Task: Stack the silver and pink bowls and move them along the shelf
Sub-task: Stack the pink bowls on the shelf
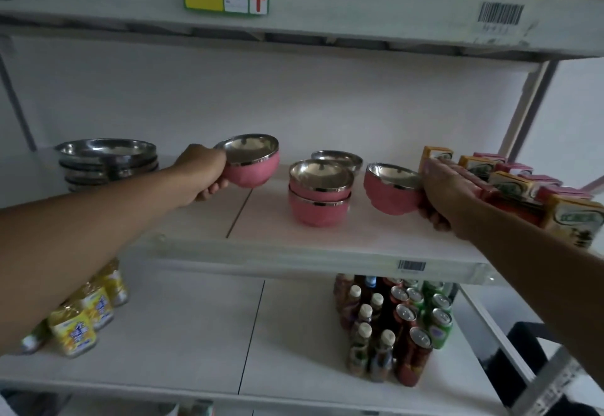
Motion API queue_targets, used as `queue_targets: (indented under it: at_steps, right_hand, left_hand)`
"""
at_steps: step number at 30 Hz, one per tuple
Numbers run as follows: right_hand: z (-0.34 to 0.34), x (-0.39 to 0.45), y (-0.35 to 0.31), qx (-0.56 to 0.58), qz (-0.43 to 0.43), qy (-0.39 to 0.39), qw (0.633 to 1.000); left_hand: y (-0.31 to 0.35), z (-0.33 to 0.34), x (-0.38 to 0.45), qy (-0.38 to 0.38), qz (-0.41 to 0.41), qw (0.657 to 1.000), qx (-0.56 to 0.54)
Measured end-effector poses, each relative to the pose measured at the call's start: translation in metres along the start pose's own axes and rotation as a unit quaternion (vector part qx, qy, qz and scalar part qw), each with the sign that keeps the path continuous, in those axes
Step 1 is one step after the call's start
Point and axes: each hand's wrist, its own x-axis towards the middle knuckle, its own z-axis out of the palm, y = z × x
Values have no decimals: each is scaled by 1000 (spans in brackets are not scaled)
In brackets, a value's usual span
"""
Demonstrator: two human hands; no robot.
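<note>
My left hand (204,173) grips a pink bowl with a silver lining (253,164) and holds it just above the middle shelf (294,242), left of centre. My right hand (447,193) grips a second pink bowl (390,190) by its right rim, tilted a little toward the left. Between the two stands a stack of two pink bowls (320,196). Behind that stack sits one more bowl (338,159), of which only the silver rim and inside show.
A pile of steel plates (108,160) stands at the shelf's left end. Rows of drink cartons (523,186) fill the right end, right behind my right hand. The lower shelf holds yellow bottles (85,311) on the left and bottles and cans (395,327) on the right.
</note>
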Motion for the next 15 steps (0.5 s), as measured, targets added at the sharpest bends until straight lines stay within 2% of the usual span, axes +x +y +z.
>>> queue_targets:
  at_steps: [4,8,15]
  right_hand:
    - [-5,-3,1,16,-14,-21,1000]
    - [-11,3,-2,21,-24,-30,999]
    - [-36,26,-2,39,27,-68,997]
  left_hand:
    - [58,-6,-15,11,45,999,-26]
    - [106,15,-28,-33,62,997,-12]
    - [102,84,-35,-92,46,989,110]
